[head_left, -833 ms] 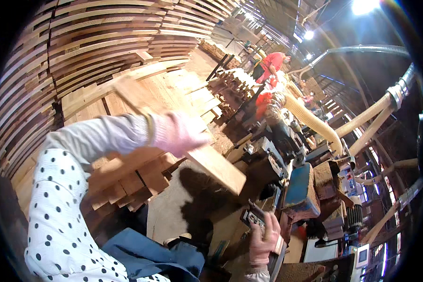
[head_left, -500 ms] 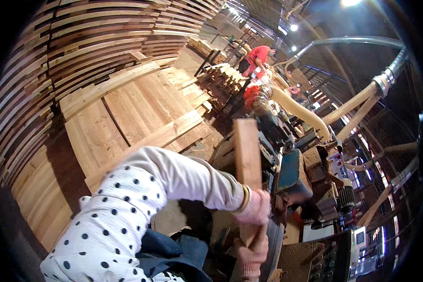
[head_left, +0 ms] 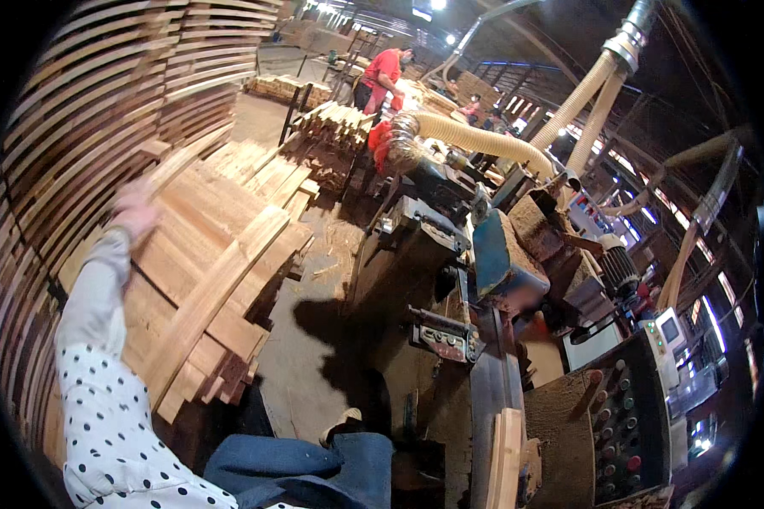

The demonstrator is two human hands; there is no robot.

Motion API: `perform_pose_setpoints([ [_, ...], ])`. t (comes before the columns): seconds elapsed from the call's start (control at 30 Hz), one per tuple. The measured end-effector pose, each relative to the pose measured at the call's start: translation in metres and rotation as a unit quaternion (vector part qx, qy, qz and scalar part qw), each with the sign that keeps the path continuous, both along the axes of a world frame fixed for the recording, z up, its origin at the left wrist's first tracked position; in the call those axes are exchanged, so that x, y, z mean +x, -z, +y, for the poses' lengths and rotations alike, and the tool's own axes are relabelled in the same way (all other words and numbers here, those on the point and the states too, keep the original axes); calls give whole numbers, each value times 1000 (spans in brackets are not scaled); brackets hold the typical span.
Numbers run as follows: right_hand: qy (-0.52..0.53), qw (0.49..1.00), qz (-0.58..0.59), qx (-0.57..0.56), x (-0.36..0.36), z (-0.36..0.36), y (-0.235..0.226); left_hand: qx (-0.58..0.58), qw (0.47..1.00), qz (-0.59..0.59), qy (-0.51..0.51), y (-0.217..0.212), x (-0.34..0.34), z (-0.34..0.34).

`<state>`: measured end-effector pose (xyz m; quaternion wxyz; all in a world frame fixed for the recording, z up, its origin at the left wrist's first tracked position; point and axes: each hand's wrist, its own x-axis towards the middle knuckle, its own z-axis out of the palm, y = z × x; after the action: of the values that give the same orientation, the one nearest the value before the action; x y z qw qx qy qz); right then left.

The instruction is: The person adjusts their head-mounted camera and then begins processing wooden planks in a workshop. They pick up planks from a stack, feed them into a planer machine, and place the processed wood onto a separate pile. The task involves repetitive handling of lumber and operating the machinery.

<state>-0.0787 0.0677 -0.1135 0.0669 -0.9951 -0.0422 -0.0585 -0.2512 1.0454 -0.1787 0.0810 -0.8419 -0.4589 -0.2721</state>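
My left hand, smeared by motion, is stretched out over the far left part of a stack of boards. Whether its fingers grip anything is too blurred to make out. Under it, a long narrow board lies across the wider ones on the near side of the stack. My right hand is out of sight. At the lower right, light wooden strips rest along the metal bed of a woodworking machine, their near ends cut off by the picture's edge.
A tall wall of stacked planks rises on the left. To the right stand a control panel with several buttons, a blue machine housing and beige dust hoses. A person in red works farther back.
My left hand has left the wooden piece at the machine and swung left to the board stack. My right hand has gone out of view. The view has shifted to the right.
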Motion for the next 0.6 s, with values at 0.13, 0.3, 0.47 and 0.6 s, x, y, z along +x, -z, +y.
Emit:
perform_pose_setpoints([
  [0.13,111,993,51,-4,43,-6,0,-292,922,-4,-252,-7,-42,-45],
  [0.3,81,955,-180,219,198,67,40,-170,973,-58,-147,38,-105,-6],
  [0.47,-8,932,-285,224,336,135,50,-172,973,-39,-148,10,-76,-22],
  [0.6,-73,926,-233,289,346,202,29,-166,969,-174,-50,-21,-61,-63],
])
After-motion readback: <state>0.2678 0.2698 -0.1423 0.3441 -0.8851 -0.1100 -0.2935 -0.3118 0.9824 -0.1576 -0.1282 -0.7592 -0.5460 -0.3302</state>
